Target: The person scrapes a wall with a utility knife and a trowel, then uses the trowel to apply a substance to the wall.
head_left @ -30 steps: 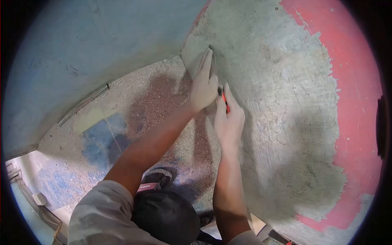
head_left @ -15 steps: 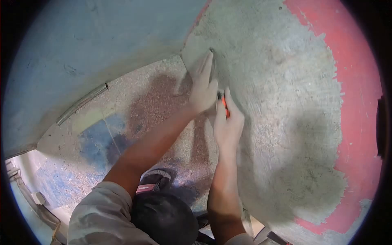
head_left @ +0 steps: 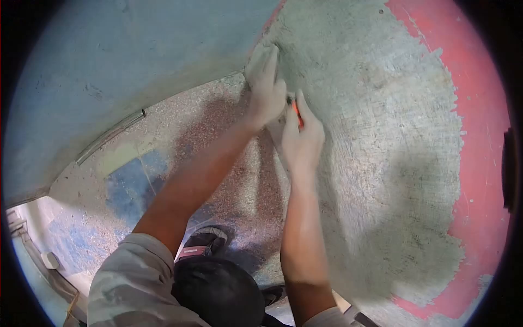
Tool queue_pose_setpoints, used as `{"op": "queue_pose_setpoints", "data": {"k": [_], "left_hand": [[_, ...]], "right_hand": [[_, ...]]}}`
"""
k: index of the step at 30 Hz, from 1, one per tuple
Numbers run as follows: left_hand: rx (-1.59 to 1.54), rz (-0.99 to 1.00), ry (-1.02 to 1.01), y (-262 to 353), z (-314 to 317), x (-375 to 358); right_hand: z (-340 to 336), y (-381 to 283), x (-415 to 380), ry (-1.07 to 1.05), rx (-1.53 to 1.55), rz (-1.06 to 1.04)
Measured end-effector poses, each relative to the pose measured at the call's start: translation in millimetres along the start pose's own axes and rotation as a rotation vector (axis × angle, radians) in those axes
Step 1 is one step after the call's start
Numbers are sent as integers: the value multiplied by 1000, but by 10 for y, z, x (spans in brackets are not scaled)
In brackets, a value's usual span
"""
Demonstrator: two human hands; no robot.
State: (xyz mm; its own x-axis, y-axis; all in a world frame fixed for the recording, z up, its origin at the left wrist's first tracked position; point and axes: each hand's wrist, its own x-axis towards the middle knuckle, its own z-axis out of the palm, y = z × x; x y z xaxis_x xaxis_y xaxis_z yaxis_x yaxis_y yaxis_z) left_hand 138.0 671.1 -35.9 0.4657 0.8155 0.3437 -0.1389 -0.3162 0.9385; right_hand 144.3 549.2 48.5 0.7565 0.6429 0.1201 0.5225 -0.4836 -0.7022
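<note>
My right hand [head_left: 304, 139] is closed round a small tool with an orange-red handle [head_left: 297, 113], its dark end pointing up toward my left hand. My left hand [head_left: 266, 90] lies against the grey-green wall [head_left: 376, 120], fingers stretched upward near the corner with the blue wall [head_left: 136, 49]. Whether a thin thing lies under the left fingers or thumb is too blurred to tell. The two hands are close together, the left one higher.
Pink paint [head_left: 482, 180] borders the scraped wall area on the right. The speckled floor [head_left: 218, 117] has blue patches. A metal strip [head_left: 111, 136] runs along the blue wall's base. A sandalled foot [head_left: 204, 242] and a dark rounded thing [head_left: 218, 291] are below.
Both hands have moved upward along the wall, slightly to the left, with the orange-red tool still in my right hand. The view has shifted slightly.
</note>
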Motion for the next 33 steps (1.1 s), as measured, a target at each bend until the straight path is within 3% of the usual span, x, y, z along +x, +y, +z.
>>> {"op": "queue_pose_setpoints", "data": {"k": [2,7,9,13,16,19,20,22,28,31,32,33], "left_hand": [[-36,-94,13,-48,-101,250],[20,-25,-86,136,-23,-240],[5,42,-85,184,70,-467],[35,47,31,-55,67,31],[-78,-106,-42,16,-104,173],[3,-78,-74,50,23,-193],[66,72,-22,65,99,-355],[52,37,19,6,155,-316],[79,-102,0,-376,-36,216],[132,161,52,-269,9,-14],[57,15,-10,-146,33,-103],[59,30,8,-196,46,-79]], "right_hand": [[106,-29,185,-10,-7,12],[21,307,-368,138,116,-74],[-65,246,-374,104,98,-36],[-73,14,35,1,-16,12],[30,-41,159,-43,-75,16],[-106,79,-211,14,-15,-17],[-108,148,-208,26,38,-12],[-171,304,-270,28,120,19],[183,101,260,20,-136,-91],[79,151,32,9,-29,-48],[80,159,-4,20,-24,-46],[75,174,-30,27,-24,-48]]}}
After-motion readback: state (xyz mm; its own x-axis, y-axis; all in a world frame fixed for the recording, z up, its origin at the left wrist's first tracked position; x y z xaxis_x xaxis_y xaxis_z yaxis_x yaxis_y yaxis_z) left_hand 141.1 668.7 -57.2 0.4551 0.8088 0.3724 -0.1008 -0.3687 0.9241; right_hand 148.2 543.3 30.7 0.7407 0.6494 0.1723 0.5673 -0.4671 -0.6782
